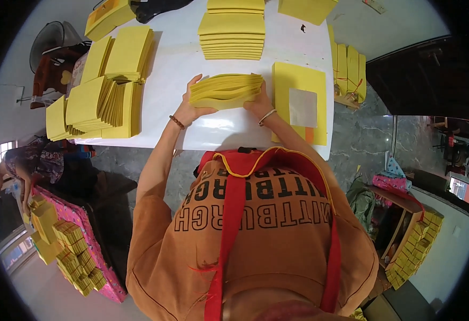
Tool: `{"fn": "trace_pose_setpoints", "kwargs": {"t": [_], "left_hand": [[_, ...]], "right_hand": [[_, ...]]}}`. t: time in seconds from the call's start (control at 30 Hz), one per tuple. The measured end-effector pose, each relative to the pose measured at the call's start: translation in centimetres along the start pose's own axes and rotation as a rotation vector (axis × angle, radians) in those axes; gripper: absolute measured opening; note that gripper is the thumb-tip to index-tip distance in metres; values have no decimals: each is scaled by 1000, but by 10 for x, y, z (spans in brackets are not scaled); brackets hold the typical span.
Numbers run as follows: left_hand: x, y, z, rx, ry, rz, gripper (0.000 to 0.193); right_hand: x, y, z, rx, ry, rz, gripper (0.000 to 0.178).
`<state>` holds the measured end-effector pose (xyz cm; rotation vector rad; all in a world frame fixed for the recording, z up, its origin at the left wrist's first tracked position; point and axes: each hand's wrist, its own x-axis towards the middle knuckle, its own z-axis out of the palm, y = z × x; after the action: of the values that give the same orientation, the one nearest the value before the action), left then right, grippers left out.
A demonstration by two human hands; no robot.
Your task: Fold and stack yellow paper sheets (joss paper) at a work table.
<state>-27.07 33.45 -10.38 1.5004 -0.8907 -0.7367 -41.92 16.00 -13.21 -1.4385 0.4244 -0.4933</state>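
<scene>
Between my two hands is a bundle of yellow paper sheets [226, 92], held above the white table [173, 64]. Its layers bow apart in the middle. My left hand [190, 108] grips the left end, thumb along the near edge, and my right hand [260, 101] closes on the right end. Just beyond the bundle stands a neat stack of folded yellow paper [232, 40]. To the right lies a flat yellow stack [281, 101] with a pale grey rectangle [303, 107] on top. Fanned yellow paper piles [93, 104] sit on the left.
More yellow blocks [308, 9] line the table's far edge, near a black item [157, 7]. Tied yellow bundles [348, 69] stand off its right side. At lower left, another person [34, 163] works at a pink-covered table [77, 214] with yellow bundles. A fan [47, 45] stands at far left.
</scene>
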Motion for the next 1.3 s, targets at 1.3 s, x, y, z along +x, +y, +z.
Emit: {"fn": "trace_pose_setpoints", "kwargs": {"t": [1.3], "left_hand": [[57,-19,-3,-444,590,-415,67]], "right_hand": [[35,-38,-4,443,219,343,68]]}}
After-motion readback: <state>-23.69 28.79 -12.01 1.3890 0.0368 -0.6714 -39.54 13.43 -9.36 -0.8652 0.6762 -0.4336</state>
